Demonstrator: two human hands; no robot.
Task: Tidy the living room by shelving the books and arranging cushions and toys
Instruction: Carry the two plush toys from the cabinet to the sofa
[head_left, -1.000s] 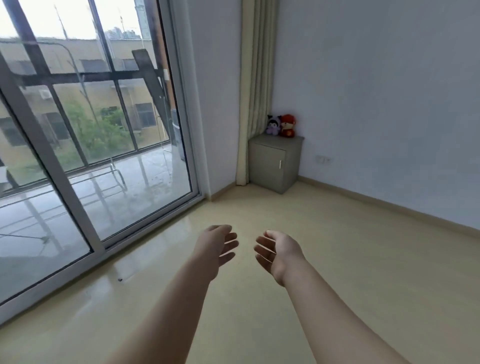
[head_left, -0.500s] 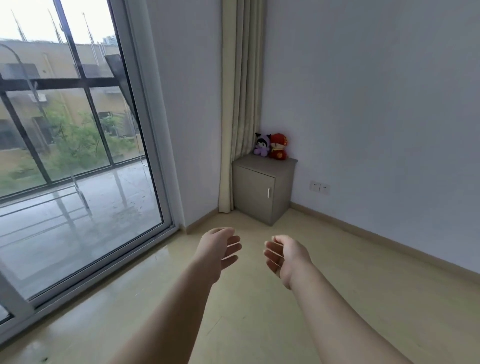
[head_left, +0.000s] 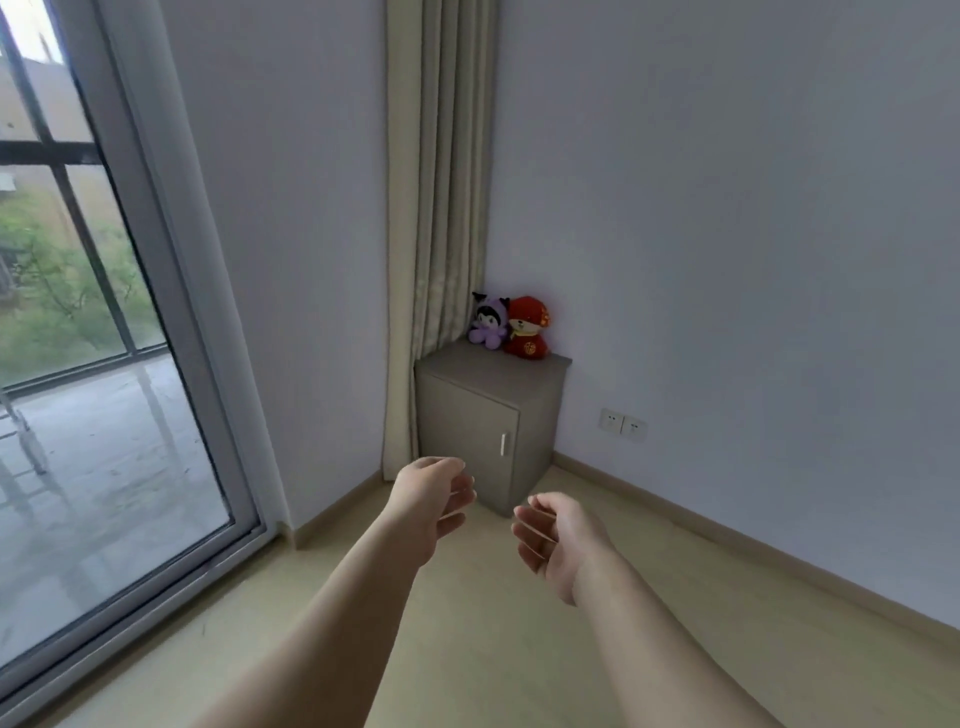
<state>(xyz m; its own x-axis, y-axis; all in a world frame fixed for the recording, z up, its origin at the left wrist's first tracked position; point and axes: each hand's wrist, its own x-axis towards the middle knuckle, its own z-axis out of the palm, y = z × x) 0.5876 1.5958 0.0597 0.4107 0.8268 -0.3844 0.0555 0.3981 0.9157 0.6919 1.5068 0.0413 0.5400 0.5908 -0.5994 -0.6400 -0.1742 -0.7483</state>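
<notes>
Beige floor (head_left: 493, 649) leads to a grey cabinet (head_left: 467, 431) in the far corner.
Near, the left hand (head_left: 431, 499) and right hand (head_left: 556, 535) hover just apart, both empty, fingers loosely curled. Farther off, on the cabinet's top by the curtain (head_left: 441, 208), a purple plush toy (head_left: 488, 325) and a red plush toy (head_left: 528, 330) sit upright, touching, at the wall.
</notes>
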